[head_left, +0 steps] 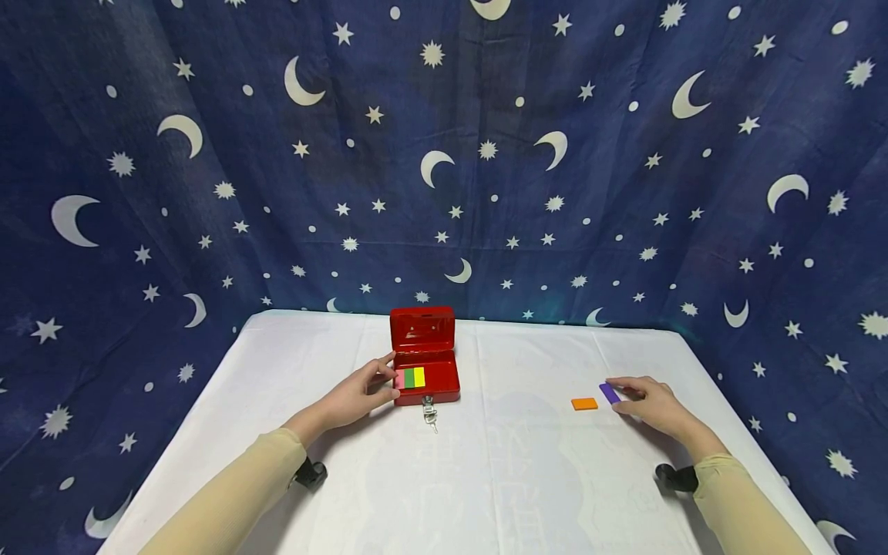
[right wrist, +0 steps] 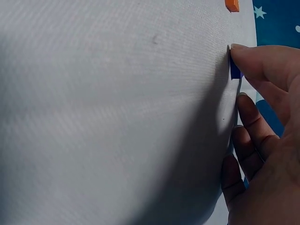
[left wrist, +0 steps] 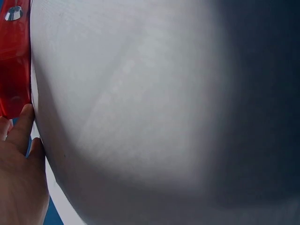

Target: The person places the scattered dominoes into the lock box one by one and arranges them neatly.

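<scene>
A red cash box (head_left: 427, 397) stands with its lid (head_left: 422, 328) raised. Inside it, on the left, lie a pink block (head_left: 399, 379), a green block (head_left: 409, 378) and a yellow block (head_left: 419, 376), side by side. My left hand (head_left: 352, 395) holds the box's left end, thumb near the front corner and the other fingers farther back. Out on the right side, my right hand (head_left: 652, 405) pinches a purple block (head_left: 609, 393) between thumb and fingers; in the right wrist view its blue-looking edge shows under the fingertip. An orange block (head_left: 584, 404) lies flat just left of it.
Keys (head_left: 430, 418) hang from the lock at the box's front. White cloth (head_left: 513, 470) covers the table, and a dark blue curtain (head_left: 499, 200) with moons and stars hangs behind it. A black wrist camera (head_left: 673, 478) sits below the right hand.
</scene>
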The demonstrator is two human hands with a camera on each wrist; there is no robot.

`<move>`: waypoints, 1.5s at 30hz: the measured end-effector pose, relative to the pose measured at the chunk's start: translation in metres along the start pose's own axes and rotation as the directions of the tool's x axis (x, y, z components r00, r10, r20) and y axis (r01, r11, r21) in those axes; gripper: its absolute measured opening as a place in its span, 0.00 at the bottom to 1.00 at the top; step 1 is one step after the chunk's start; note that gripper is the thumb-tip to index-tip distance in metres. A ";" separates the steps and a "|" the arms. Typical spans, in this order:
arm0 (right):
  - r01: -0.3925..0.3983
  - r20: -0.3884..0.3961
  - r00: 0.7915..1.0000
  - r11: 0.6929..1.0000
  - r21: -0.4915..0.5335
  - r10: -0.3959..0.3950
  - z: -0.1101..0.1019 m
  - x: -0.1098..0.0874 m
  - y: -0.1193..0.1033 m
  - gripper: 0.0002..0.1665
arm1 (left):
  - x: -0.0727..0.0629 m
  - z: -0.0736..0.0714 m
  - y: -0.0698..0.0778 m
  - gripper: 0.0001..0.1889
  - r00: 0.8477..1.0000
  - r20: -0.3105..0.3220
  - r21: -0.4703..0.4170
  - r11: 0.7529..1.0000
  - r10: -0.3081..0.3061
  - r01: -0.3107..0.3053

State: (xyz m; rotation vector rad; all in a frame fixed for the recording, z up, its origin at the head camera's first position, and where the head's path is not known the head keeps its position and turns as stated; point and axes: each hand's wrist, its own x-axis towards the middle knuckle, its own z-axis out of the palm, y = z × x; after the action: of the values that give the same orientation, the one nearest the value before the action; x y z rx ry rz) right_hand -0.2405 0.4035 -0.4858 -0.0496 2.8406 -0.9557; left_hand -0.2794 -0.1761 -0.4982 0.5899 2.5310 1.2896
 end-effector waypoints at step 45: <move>0.006 -0.062 0.998 1.000 -0.002 -0.006 0.005 -0.003 0.002 0.36 | -0.002 0.000 0.003 0.21 1.000 -0.007 0.004 1.000 0.004 -0.004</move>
State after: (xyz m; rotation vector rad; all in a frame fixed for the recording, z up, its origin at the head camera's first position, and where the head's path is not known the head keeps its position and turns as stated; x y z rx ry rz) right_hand -0.2369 0.4024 -0.4906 -0.0290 2.8989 -0.9730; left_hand -0.2771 -0.1753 -0.4958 0.5929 2.5397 1.2911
